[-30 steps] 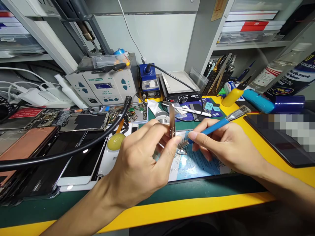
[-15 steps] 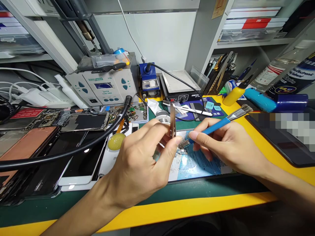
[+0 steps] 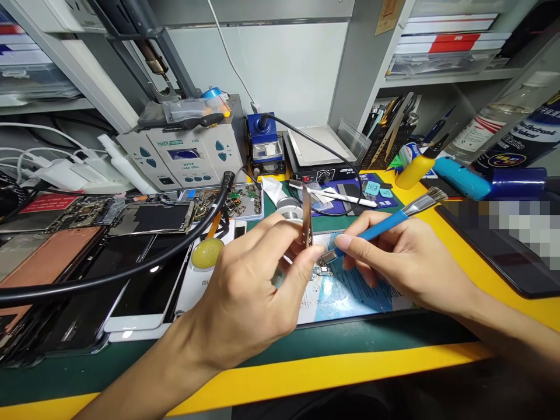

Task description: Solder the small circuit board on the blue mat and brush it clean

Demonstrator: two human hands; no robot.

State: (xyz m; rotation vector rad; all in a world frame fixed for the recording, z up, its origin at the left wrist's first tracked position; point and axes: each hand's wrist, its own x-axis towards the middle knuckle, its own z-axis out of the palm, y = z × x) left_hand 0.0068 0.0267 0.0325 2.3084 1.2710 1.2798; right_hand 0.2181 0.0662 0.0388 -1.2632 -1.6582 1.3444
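My left hand (image 3: 258, 286) pinches metal tweezers (image 3: 307, 219), which stand upright between thumb and fingers. Closed round a blue-handled brush (image 3: 380, 225) is my right hand (image 3: 402, 251); the bristles point up and to the right, away from the work. The handle's lower end is at a small metal-coloured part (image 3: 329, 255) beside a small circuit board (image 3: 322, 270). Both small pieces are over a blue and white printed sheet (image 3: 345, 297). My left fingers hide the tweezer tips.
A thick black hose (image 3: 175, 259) arches over several phones at the left. Behind stand a hot-air station (image 3: 184, 154) and a solder reel (image 3: 289, 209). A yellow bottle (image 3: 413, 169) and a black phone (image 3: 499, 251) are at the right.
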